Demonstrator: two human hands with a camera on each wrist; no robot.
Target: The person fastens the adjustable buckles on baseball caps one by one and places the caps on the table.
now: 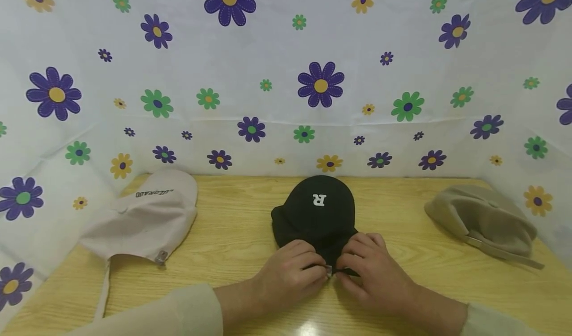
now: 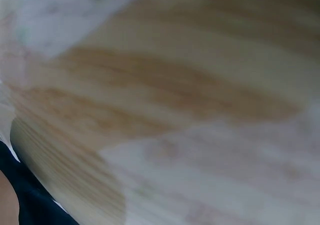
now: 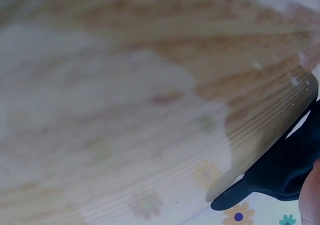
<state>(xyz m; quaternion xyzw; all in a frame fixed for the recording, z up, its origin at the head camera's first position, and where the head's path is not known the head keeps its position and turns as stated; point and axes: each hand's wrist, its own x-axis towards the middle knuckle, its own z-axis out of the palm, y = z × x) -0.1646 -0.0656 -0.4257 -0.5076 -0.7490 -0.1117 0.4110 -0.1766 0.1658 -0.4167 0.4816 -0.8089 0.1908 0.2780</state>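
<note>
A black baseball cap [image 1: 319,207] with a white letter R lies in the middle of the wooden table, its back strap toward me. At the strap's small metal buckle [image 1: 329,270], my left hand [image 1: 292,271] pinches from the left side. My right hand [image 1: 373,269] grips the dark strap [image 1: 348,272] just right of the buckle, thumb below and fingers above. Both hands' fingertips nearly meet there and hide part of the strap. Dark cap fabric shows at the lower left of the left wrist view [image 2: 37,205] and at the right of the right wrist view [image 3: 275,172].
A pale pink cap [image 1: 147,217] with dark lettering lies at the left, its loose strap [image 1: 104,289] hanging toward me. An olive-tan cap [image 1: 487,222] sits at the right. Behind the table [image 1: 232,217] hangs a white flowered cloth [image 1: 268,48].
</note>
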